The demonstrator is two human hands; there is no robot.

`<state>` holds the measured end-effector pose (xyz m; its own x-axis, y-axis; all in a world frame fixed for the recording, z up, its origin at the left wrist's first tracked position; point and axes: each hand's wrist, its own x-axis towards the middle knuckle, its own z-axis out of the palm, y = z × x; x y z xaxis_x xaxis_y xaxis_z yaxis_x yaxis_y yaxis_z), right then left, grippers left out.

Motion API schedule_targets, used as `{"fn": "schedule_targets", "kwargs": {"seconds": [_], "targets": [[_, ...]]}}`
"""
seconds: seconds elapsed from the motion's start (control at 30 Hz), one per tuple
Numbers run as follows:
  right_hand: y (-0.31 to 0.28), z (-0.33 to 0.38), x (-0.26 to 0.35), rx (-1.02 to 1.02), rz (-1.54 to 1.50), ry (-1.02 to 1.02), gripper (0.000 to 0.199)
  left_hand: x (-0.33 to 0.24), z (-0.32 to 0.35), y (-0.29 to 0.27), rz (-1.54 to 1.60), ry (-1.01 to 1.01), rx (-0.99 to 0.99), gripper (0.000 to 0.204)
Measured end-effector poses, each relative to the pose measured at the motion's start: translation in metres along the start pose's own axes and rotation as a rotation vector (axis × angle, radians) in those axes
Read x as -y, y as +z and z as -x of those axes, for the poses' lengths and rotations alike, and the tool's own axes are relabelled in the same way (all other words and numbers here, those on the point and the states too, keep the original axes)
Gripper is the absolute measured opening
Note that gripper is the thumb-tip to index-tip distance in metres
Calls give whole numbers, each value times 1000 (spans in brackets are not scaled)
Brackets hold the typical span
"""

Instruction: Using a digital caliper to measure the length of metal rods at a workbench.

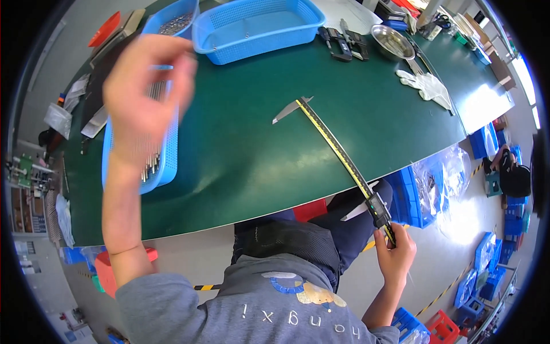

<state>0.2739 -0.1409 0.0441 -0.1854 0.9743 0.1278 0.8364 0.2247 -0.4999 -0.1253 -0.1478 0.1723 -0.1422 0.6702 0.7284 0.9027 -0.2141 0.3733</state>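
My right hand [396, 252] is closed around the slider end of a digital caliper [338, 150], beyond the table's near edge. The caliper's long beam slants up over the green table, with its fixed jaw far from the sliding jaw and nothing between them. Raised at the left, my left hand [143, 92] is smeared by motion, its fingers bent. I cannot make out whether it holds anything. Below it in the picture stands a blue basket [170, 146] with several thin metal rods [150, 163] lying lengthwise in it, partly covered by my hand and forearm.
Two more blue baskets [260, 49] stand at the far side, one with small metal parts [176, 24]. Further right are black measuring tools [344, 43], a metal bowl [392, 41] and a white glove [427, 87]. Blue crates [404, 198] with plastic bags sit below the right edge.
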Motion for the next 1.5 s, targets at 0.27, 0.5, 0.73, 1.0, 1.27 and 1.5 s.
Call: {"fn": "schedule_targets", "kwargs": {"seconds": [0.27,0.5,0.73,1.0,1.27,1.5], "targets": [[-2,1,2,-9,-10,-21,30,-40,83,118,167,921,155,9],[-1,0,2,-9,-10,-13,30,-30,95,137,182,855,136,11],[-3,-1,3,13,-11,5,30,-23,99,138,118,816,221,12],[-4,2,2,16,-11,-3,29,-26,103,138,102,764,285,14],[-6,1,8,22,-58,-28,28,-24,93,136,151,694,381,16],[-6,4,10,24,-66,-37,28,-25,88,133,123,662,423,14]]}}
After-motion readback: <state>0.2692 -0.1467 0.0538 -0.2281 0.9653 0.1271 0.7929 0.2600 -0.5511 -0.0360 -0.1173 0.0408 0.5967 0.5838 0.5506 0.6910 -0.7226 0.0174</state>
